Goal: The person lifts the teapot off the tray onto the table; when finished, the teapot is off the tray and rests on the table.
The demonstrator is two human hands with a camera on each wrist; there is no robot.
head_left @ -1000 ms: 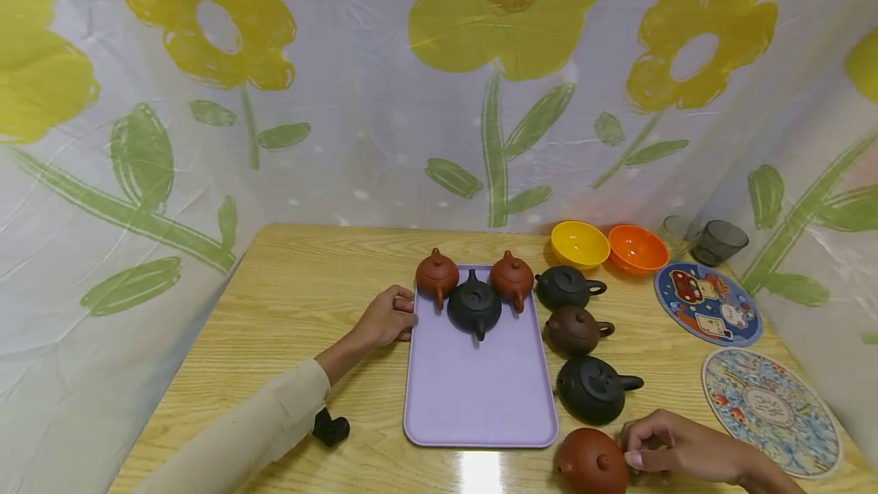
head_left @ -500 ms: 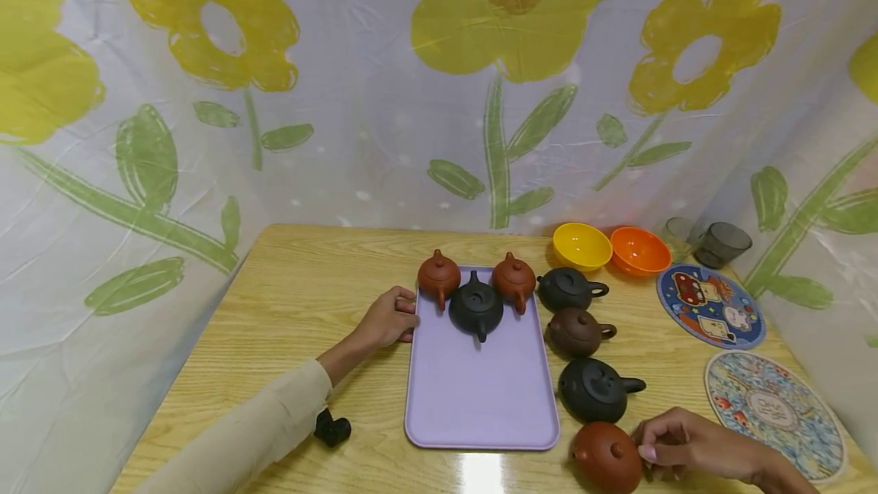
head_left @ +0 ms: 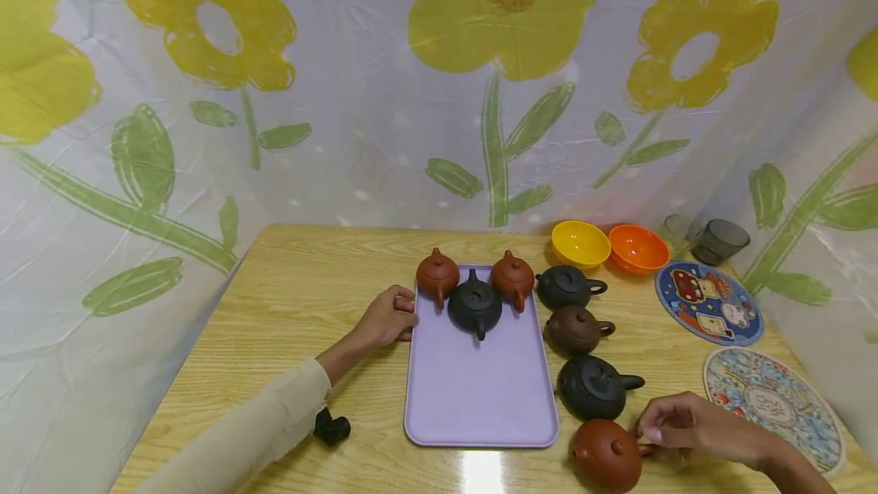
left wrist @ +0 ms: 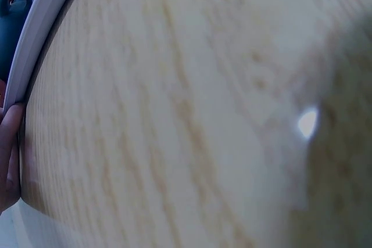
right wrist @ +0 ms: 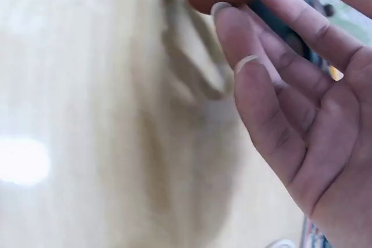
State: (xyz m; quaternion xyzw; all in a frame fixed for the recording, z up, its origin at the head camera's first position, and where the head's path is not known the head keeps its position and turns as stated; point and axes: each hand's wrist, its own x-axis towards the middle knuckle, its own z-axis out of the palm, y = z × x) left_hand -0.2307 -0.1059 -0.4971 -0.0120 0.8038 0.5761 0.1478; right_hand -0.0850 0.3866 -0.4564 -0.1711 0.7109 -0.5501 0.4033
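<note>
Since a second ago: red-brown teapot (head_left: 607, 457) had shifted right, away from the tray, and the right hand (head_left: 703, 429) had backed off, leaving more of the handle showing. Right hand was loosely open: fingers softly bent, thumb apart from the fingertips, no firm grip; one fingertip was right at the handle, contact hard to call. It came in from the near right, fingers pointing left.

Left hand (head_left: 386, 316) gripped the left rim of the lilac tray (head_left: 482, 395), same spot as before; beige-sleeved forearm (head_left: 264, 421) ran up from lower left.

Red-brown teapot sat upright on the surface (head_left: 373, 437), off the tray's near right corner. Beyond it in a row: large black teapot (head_left: 593, 389), dark brown teapot (head_left: 573, 331), small black teapot (head_left: 564, 287). On the tray's far end: two small red teapots (head_left: 437, 276) at the corners, dark grey teapot (head_left: 475, 306) between. Further out: yellow bowl (head_left: 580, 243), orange bowl (head_left: 639, 249), two cups (head_left: 720, 242), two round mats (head_left: 771, 410). Black object (head_left: 332, 428) lay beside the left sleeve.
</note>
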